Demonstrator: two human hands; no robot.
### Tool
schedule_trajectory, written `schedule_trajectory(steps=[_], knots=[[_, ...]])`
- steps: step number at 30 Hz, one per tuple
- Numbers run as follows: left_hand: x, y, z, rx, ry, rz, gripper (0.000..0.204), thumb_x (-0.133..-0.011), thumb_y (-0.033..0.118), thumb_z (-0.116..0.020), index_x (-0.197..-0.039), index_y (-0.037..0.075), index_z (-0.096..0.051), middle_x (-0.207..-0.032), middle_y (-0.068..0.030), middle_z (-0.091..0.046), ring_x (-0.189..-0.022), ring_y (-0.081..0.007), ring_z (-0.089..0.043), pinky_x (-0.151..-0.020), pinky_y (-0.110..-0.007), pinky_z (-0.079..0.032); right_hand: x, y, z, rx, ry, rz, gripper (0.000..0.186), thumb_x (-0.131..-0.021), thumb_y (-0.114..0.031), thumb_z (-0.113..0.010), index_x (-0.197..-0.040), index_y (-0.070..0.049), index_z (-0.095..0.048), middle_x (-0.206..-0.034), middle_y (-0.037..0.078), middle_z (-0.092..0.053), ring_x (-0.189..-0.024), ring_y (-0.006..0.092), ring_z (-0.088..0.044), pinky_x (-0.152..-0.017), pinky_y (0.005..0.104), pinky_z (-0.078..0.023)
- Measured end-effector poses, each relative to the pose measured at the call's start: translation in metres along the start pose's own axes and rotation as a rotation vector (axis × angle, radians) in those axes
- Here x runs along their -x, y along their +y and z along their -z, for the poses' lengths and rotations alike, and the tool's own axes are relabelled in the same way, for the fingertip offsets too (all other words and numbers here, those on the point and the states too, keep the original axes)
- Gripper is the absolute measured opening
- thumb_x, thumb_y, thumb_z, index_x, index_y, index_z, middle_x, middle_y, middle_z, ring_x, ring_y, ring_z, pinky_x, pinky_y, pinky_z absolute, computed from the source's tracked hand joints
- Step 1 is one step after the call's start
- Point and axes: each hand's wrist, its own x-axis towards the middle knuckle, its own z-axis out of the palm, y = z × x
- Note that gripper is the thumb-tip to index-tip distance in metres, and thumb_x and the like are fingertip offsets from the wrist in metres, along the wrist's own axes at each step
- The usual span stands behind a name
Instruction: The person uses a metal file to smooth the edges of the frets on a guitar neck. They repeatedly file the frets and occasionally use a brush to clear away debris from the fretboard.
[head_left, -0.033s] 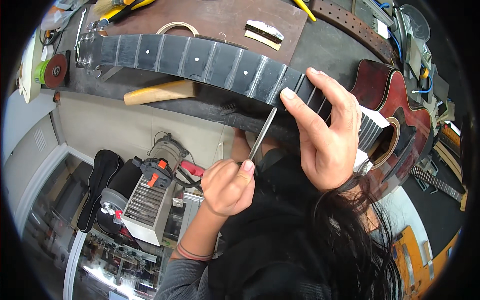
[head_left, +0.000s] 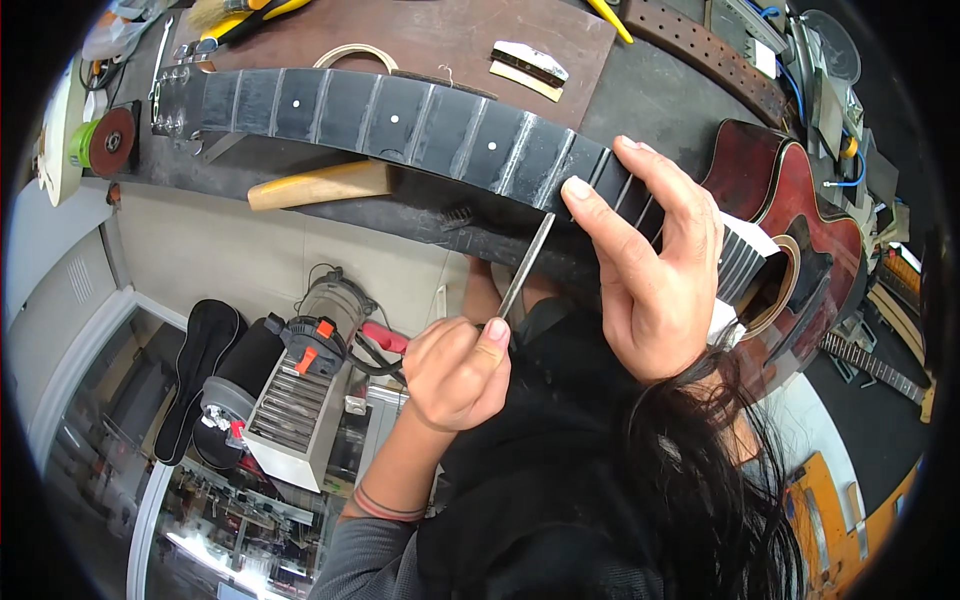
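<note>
A dark guitar fretboard (head_left: 450, 135) with white dot inlays and whitish lines across it runs from the headstock (head_left: 182, 105) to the red-bodied acoustic guitar (head_left: 750, 165). My right hand (head_left: 660, 265) grips the neck near the body, thumb and forefinger on the fretboard. My left hand (head_left: 455, 375) is closed on a slim metal file (head_left: 530, 260), whose tip is at the fretboard's near edge, just left of my right thumb. Pale taped paper (head_left: 745, 240) lies over the guitar beside the soundhole (head_left: 775, 285). A wooden-topped support (head_left: 310, 188) sits under the neck.
A dark workbench (head_left: 640, 95) holds a brown board (head_left: 440, 30), a small block tool (head_left: 528, 70), a grinding disc (head_left: 110, 140) and clutter at both ends. Below are a vacuum-like machine (head_left: 335, 300), a black case (head_left: 195, 380) and a glass cabinet (head_left: 230, 540). Another guitar neck (head_left: 870, 370) lies at right.
</note>
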Motion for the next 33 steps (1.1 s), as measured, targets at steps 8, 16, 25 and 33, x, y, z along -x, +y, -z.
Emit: schedule_trajectory(steps=[8,16,25,33], knots=[[-0.069,-0.017,-0.029,-0.001,0.055,-0.053,0.046,-0.083,-0.024,-0.076,-0.124,-0.005,-0.075,-0.076,-0.0133,-0.067,-0.057,-0.0270,-0.061,-0.054,-0.035,-0.049,0.001,0.001,-0.003,-0.002,0.009,0.010,0.057,-0.081,-0.009,-0.079,-0.136,-0.023,-0.082,-0.151,0.013,-0.066,-0.135,0.0375,-0.066,-0.111,0.0504,-0.048],[0.005,0.000,0.004,-0.032,-0.016,0.003,0.046,-0.079,-0.017,-0.078,-0.124,-0.005,-0.075,-0.074,-0.0090,-0.054,-0.056,-0.0269,-0.056,-0.052,-0.038,-0.048,0.000,0.000,0.002,0.013,-0.011,-0.001,0.058,-0.081,-0.006,-0.078,-0.137,-0.024,-0.081,-0.151,0.014,-0.066,-0.136,0.0382,-0.066,-0.111,0.0515,-0.048],[-0.013,0.005,0.002,-0.047,-0.025,0.035,0.044,-0.080,-0.019,-0.078,-0.123,-0.006,-0.075,-0.075,-0.0107,-0.058,-0.057,-0.0270,-0.058,-0.053,-0.037,-0.049,-0.001,0.000,0.002,0.002,-0.011,-0.004,0.056,-0.084,-0.007,-0.078,-0.137,-0.024,-0.080,-0.151,0.014,-0.066,-0.137,0.0386,-0.065,-0.112,0.0524,-0.048],[-0.081,-0.002,-0.024,-0.040,-0.026,0.044,0.045,-0.084,-0.013,-0.078,-0.128,-0.005,-0.076,-0.076,-0.0094,-0.060,-0.061,-0.0280,-0.061,-0.057,-0.041,-0.050,0.001,0.000,-0.002,-0.003,0.010,-0.015,0.055,-0.083,-0.009,-0.078,-0.136,-0.023,-0.081,-0.151,0.013,-0.066,-0.137,0.0380,-0.066,-0.113,0.0531,-0.048]])
